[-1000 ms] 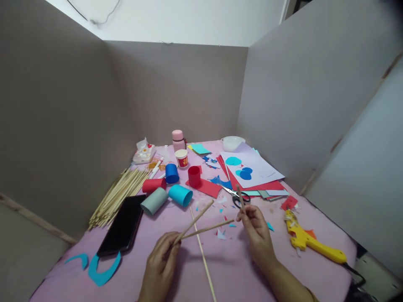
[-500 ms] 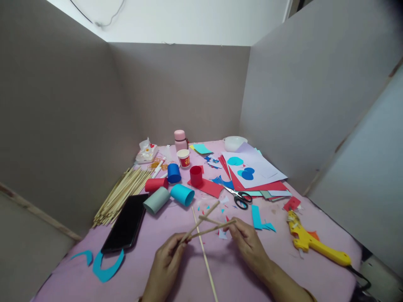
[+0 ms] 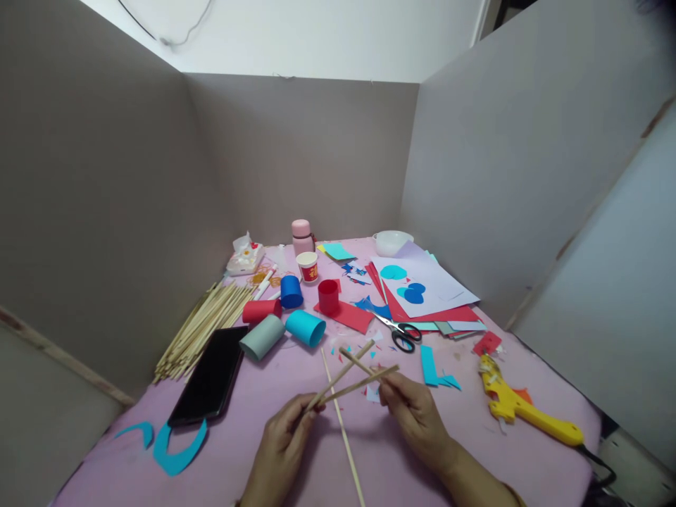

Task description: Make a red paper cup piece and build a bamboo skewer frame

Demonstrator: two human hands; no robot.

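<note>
Above the front of the table, my left hand [image 3: 285,436] pinches the near ends of two short wooden sticks [image 3: 348,374], which spread away from it in a narrow V. My right hand [image 3: 417,412] is closed on the end of another short stick [image 3: 356,360], which slants up to the left across the V. Whether the sticks touch where they cross, I cannot tell. Beneath them a long thin stick [image 3: 346,443] lies on the pink table cover [image 3: 401,479]. Small paper scraps are scattered just beyond my hands.
Rolled paper tubes, including a light-blue one [image 3: 305,328], sit beyond my left hand. At left are a phone [image 3: 208,377] and a stick bundle [image 3: 205,327]. Scissors [image 3: 398,331], paper sheets [image 3: 438,285] and a yellow glue gun [image 3: 528,408] lie right. Grey partitions [image 3: 306,148] enclose the table.
The stick in my right hand has tilted more steeply, its free end rising and shifting right. My right hand has lowered slightly. The left hand's sticks have shifted a little to the right.
</note>
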